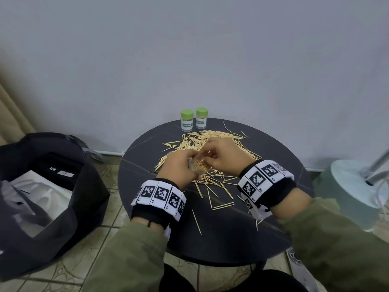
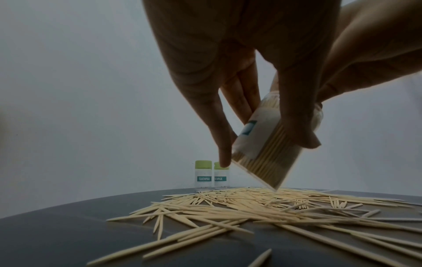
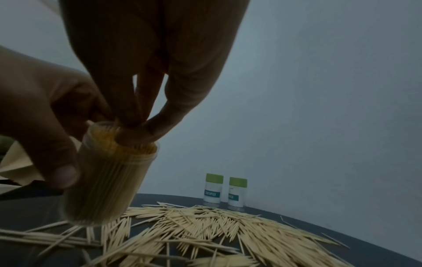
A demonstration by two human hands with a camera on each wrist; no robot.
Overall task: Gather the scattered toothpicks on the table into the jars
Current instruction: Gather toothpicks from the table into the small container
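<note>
My left hand point(image 1: 181, 166) grips an open clear jar point(image 1: 197, 167), tilted and packed with toothpicks, just above the round dark table point(image 1: 223, 234). In the left wrist view its fingers point(image 2: 219, 126) and thumb wrap the jar point(image 2: 269, 144). My right hand point(image 1: 221, 157) bunches its fingertips point(image 3: 141, 124) at the mouth of the jar point(image 3: 107, 180), pinching toothpicks there. Loose toothpicks point(image 1: 212, 138) lie heaped under and beyond both hands, with strays point(image 1: 223, 204) nearer me. Two shut jars with green lids point(image 1: 187, 120) point(image 1: 201, 118) stand upright at the table's far edge.
A grey wall rises right behind the table. A black bag point(image 1: 42, 186) holding a white box sits on the tiled floor to the left. A pale green round stand base point(image 1: 353, 182) is at the right.
</note>
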